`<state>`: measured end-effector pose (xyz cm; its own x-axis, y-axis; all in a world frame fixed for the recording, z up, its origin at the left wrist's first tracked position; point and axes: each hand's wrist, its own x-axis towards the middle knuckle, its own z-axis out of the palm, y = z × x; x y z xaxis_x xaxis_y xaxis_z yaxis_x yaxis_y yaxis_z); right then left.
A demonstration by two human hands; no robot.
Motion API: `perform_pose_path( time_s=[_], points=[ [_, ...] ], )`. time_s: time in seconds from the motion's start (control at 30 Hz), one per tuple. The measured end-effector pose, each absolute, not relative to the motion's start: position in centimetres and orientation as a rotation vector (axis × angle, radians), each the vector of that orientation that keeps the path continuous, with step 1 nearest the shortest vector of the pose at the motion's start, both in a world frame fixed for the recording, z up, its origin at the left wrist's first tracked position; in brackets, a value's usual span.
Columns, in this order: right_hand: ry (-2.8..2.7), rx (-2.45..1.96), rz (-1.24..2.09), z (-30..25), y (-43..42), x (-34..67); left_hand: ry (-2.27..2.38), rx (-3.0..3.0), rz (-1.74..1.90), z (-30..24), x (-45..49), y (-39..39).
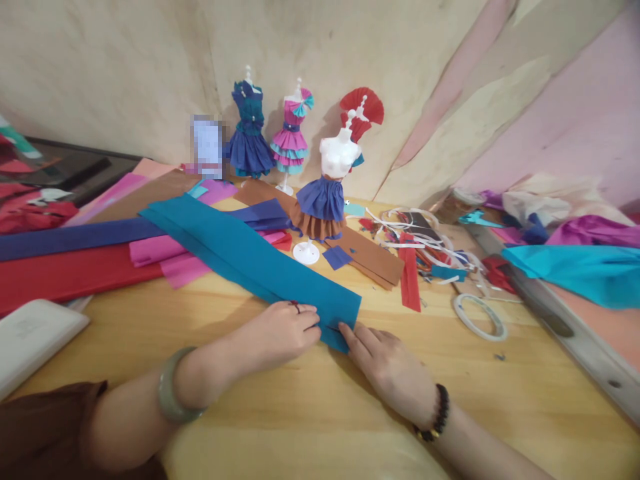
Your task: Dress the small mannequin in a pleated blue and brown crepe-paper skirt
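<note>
A long teal crepe paper strip (pixel 280 267), folded in layers, slants across the wooden table toward me. My left hand (pixel 293 328), with a dark ring and a pale bangle at the wrist, is closed at the strip's near edge, fingers curled against the paper. At the strip's right end, my right hand (pixel 383 363) grips the corner, fingertips on top and thumb hidden; a dark beaded bracelet circles that wrist. A short dark crease or slit shows in the paper between both hands. Just behind the strip stands a white mini dress form (pixel 340 155) in a ruffled blue and brown skirt.
Two dressed mini forms (pixel 250 127) (pixel 290 133) and a red fan-shaped piece (pixel 367 105) stand by the wall. Colored paper strips (pixel 75 273) lie left, near a white device (pixel 40 337). Right are scraps (pixel 410 267), a tape roll (pixel 480 317) and a metal bar (pixel 565 333).
</note>
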<state>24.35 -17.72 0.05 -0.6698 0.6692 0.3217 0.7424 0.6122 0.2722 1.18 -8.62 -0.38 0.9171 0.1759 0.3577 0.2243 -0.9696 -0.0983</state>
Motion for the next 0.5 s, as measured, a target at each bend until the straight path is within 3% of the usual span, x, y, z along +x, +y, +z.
perform_pose_path(
  time_s=[0.5],
  points=[
    [-2.662,-1.158,-0.603,0.39,-17.29,23.73,-0.320,-2.938,-0.538,-0.43,1.09,-8.76]
  ],
)
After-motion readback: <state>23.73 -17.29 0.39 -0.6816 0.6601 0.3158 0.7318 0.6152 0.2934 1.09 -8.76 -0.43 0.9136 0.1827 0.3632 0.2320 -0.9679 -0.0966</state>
